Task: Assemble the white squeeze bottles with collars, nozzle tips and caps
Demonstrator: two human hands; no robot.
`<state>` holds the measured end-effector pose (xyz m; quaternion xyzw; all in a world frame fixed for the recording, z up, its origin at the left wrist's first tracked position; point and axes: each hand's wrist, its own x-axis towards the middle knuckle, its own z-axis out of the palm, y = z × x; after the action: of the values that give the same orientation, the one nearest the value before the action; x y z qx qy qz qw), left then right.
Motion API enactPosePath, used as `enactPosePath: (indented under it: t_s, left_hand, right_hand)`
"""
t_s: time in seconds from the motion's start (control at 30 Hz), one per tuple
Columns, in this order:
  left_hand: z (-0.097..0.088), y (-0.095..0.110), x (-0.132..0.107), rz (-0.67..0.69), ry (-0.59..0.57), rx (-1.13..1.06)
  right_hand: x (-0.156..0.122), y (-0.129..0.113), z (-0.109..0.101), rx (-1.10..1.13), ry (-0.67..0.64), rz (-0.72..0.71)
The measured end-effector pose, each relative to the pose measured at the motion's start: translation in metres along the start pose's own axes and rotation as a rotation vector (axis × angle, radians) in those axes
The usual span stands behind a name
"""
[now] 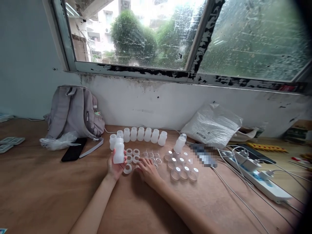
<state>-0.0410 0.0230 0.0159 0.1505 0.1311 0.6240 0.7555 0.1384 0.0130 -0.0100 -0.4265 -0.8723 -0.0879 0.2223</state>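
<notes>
My left hand point(116, 166) is wrapped round a frosted white baby bottle point(119, 153), holding it upright above the wood-coloured table. Another bottle behind it overlaps its neck from this angle. Palm down, my right hand point(148, 170) reaches low over the table with its fingers apart, between several white bottle rings point(129, 159) and a group of clear bottle teats point(151, 154). Its fingertips are partly hidden, and I cannot make out anything held in them. Several more frosted bottles point(140, 134) stand in a curved row at the back.
Clear domed caps point(184, 174) sit in rows to the right, with a capped bottle point(179, 144) behind them. A power strip point(268, 187) with cables lies farther right. A backpack point(73, 112), a black phone point(73, 150) and a plastic bag point(213, 125) line the wall side.
</notes>
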Motion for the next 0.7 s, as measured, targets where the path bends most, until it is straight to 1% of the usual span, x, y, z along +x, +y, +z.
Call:
enactPosePath:
  t_s: [0.2,0.33,0.53,0.7]
  left_hand:
    - [0.008,-0.009,-0.005,-0.036,0.024,0.062]
    - [0.012,-0.016,-0.008,-0.067,0.045,0.182]
    - [0.018,-0.023,-0.012,-0.118,0.056,0.381]
    - [0.018,-0.027,-0.015,-0.112,0.024,0.441]
  right_hand:
    - [-0.024,0.018,-0.004,0.092,0.105,0.184]
    - [-0.029,0.021,-0.004,0.101,0.172,0.301]
    - [-0.025,0.024,0.001,0.129,0.169,0.376]
    - [-0.026,0.026,0.002,0.128,0.166,0.411]
